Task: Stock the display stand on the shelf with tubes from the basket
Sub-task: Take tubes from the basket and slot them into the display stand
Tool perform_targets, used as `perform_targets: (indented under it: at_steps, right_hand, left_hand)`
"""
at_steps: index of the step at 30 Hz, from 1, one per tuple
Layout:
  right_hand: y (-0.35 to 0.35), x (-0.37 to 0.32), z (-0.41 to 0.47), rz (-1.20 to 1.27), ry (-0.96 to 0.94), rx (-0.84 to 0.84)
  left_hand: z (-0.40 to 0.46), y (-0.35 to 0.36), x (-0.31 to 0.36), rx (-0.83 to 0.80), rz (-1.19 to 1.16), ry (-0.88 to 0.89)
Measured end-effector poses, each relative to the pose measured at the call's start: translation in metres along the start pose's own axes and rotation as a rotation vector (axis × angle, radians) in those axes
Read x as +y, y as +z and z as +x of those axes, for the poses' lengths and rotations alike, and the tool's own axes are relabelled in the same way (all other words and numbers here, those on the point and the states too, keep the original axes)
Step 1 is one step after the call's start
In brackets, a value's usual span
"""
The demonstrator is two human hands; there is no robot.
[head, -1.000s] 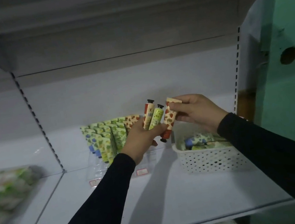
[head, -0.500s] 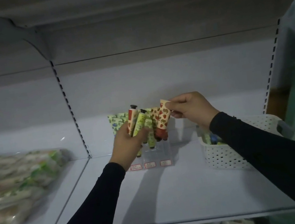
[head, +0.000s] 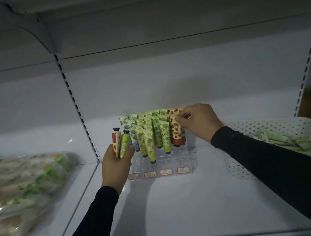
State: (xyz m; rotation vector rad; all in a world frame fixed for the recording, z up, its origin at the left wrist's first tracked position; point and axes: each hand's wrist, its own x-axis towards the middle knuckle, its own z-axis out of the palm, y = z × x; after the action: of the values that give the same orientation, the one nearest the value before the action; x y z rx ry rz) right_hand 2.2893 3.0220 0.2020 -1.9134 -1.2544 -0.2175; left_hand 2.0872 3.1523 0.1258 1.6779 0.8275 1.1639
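Bagged greens in clear plastic point(head: 18, 188) fill the left of the frame on the neighbouring shelf section, beyond a slotted upright point(head: 76, 110); a white perforated basket point(head: 256, 134) holding more tubes sits at right, partly hidden behind the right sleeve; the clear display stand point(head: 164, 161) stands at centre on the white shelf point(head: 185, 205), its rear rows filled with green-printed tubes; the right hand point(head: 198, 121) pinches the flat top of a strawberry-print tube point(head: 176, 130) standing in the stand's rightmost column; the left hand point(head: 116, 161), just left of the stand, grips two tubes point(head: 120, 142), caps up.
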Motion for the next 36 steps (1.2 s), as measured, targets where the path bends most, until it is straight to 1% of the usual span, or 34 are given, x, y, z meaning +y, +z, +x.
perform_targets:
  at_steps: [5, 9, 15, 26, 36]
  right_hand:
    - [0.008, 0.002, 0.003, -0.015, 0.000, 0.008]
    - [0.013, 0.002, 0.003, -0.003, 0.010, -0.014]
    - [0.016, 0.003, 0.002, -0.049, 0.005, -0.038]
    - [0.016, 0.009, 0.010, -0.123, -0.016, -0.076]
    - [0.018, 0.005, 0.011, -0.131, -0.059, -0.075]
  left_hand:
    - [0.003, -0.002, -0.007, 0.003, -0.001, -0.018]
    - [0.004, -0.004, -0.008, 0.003, -0.020, -0.022]
    - [0.004, -0.004, -0.010, 0.001, -0.007, -0.029]
    - [0.000, 0.002, -0.012, -0.019, -0.013, -0.030]
    - [0.000, 0.001, -0.011, -0.023, -0.032, -0.028]
